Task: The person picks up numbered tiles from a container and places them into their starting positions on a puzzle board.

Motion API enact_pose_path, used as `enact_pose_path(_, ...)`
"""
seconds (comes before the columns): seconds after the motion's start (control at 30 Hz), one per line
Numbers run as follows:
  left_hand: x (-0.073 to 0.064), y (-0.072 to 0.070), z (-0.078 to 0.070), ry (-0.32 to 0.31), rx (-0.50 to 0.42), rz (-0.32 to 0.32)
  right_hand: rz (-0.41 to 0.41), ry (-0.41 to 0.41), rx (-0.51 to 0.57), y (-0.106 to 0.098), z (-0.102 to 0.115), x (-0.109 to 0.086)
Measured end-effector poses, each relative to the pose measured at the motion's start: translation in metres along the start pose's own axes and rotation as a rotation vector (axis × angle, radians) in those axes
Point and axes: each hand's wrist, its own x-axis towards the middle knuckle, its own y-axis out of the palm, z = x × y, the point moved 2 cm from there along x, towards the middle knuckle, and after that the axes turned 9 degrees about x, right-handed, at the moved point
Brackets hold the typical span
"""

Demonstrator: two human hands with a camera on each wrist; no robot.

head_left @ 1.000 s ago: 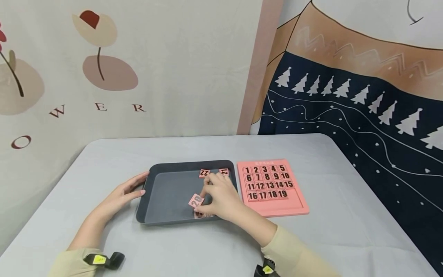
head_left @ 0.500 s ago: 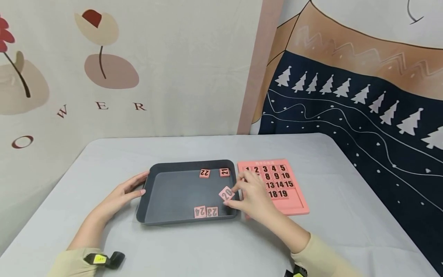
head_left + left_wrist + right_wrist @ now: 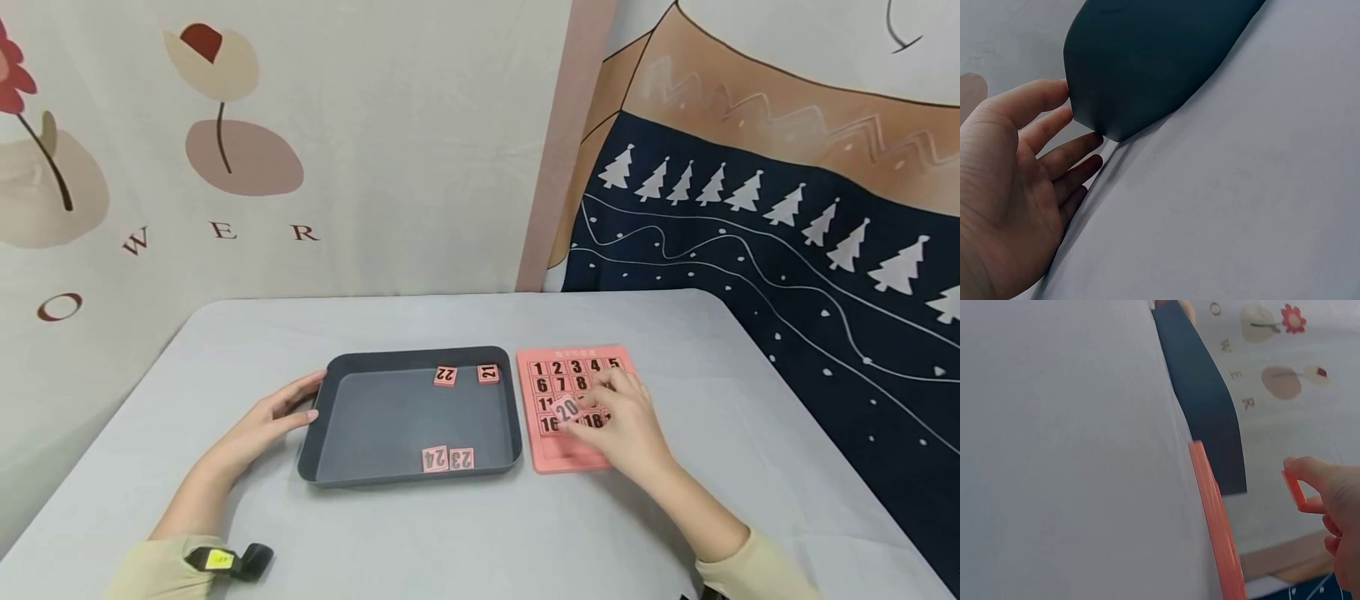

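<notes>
Between thumb and finger, my right hand (image 3: 626,425) pinches a pink number tile (image 3: 566,408) marked 20, held above the pink number board (image 3: 551,457). In the right wrist view the tile (image 3: 1294,489) shows edge-on, apart from the board (image 3: 1217,528). Rows of numbered tiles fill the board's upper part; my hand hides some of them. My left hand (image 3: 270,421) rests against the left rim of the grey tray (image 3: 375,482), its fingers fairly straight. The left wrist view shows fingertips touching the tray's side (image 3: 1141,62).
Inside the tray lie tile 22 (image 3: 445,376) and tile 21 (image 3: 488,373) at the back, and tile 24 (image 3: 435,458) and tile 23 (image 3: 461,458) at the front. A white-covered table (image 3: 420,542) bears everything, with printed cloths (image 3: 412,167) behind.
My right hand has carried tile 20 rightward from the tray's front, over the tray's right rim, to above the board. The left hand has stayed at the tray's left side.
</notes>
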Motion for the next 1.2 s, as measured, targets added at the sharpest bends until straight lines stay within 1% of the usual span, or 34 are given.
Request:
enact_pose_path(0.2,0.001,0.001,0.002,-0.012,0.009,0.0,-0.032,0.059,-0.033,-0.017,-0.018,-0.012)
enact_pose_path(0.53,0.001,0.002,0.002,-0.031,0.005,0.003,-0.053,0.165,-0.087,-0.042,-0.038,-0.028)
enact_pose_path(0.7,0.0,0.0,0.002,-0.017,-0.002,0.001,-0.065,0.231,-0.108,-0.053,-0.05,-0.035)
enact_pose_path(0.8,0.0,0.0,0.002,-0.007,0.0,-0.003,-0.062,0.263,-0.126,-0.056,-0.054,-0.038)
enact_pose_path(0.9,0.0,0.0,0.001,-0.011,0.009,-0.006,-0.055,0.276,-0.138,-0.056,-0.058,-0.04)
enact_pose_path(1.2,0.0,0.001,0.0,-0.04,0.017,0.004,-0.047,0.269,-0.169,-0.049,-0.071,-0.043)
